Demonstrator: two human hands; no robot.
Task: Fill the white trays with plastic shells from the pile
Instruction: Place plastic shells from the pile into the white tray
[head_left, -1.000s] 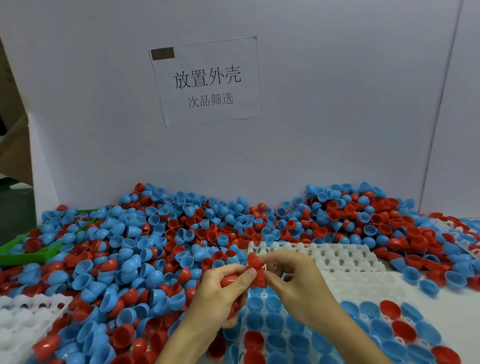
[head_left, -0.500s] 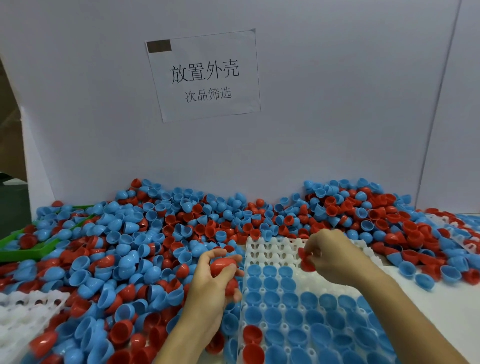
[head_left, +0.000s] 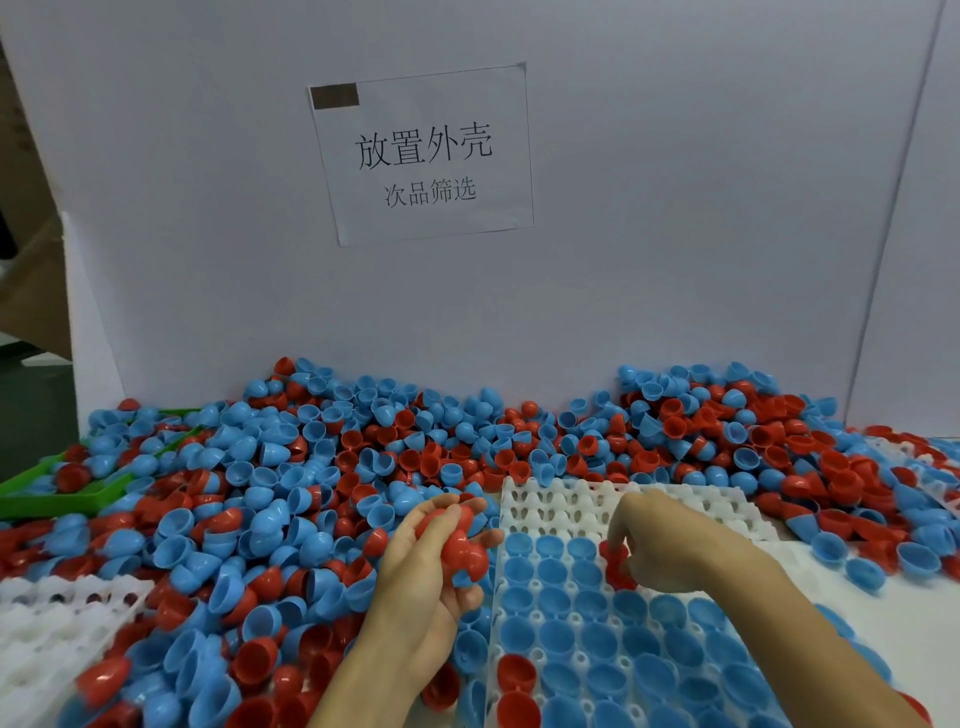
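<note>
A red shell (head_left: 618, 564) is pinched over the tray (head_left: 571, 506) by the right hand (head_left: 670, 545), spares gripped in the left hand (head_left: 436, 566); shells judged light, stiff, slippery, best pinched by the rim.

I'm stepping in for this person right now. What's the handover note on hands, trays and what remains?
Left hand holds a stack of red shells beside the tray.
Right hand pinches one red shell at a cell of the centre white tray.
Done: near rows hold shells, mostly blue.
Left: the far rows are empty, and so is most of the second tray at left. The pile has plenty.
</note>
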